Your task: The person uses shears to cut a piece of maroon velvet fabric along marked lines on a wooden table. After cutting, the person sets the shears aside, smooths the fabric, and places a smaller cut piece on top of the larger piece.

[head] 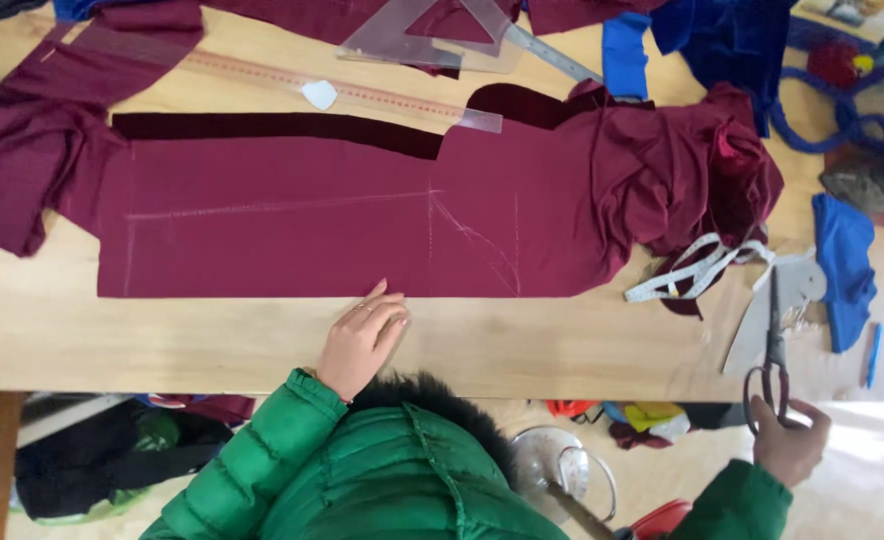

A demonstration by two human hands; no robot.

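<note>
A maroon cloth (312,215) marked with pale chalk lines lies flat on the wooden table (212,340). My left hand (362,340) rests flat on the table with its fingertips touching the cloth's near edge, holding nothing. At the table's near right edge my right hand (790,440) grips the handles of dark scissors (774,345). Their blades point away from me and lie over a grey pattern piece (747,335). Both of my sleeves are green and padded.
A white measuring tape (697,270) lies by the bunched end of the cloth (702,170). A long clear ruler (362,97), a white chalk piece (319,94) and a clear set square (427,35) sit at the far side. Blue fabric (844,265) and a blue pen (874,352) lie right.
</note>
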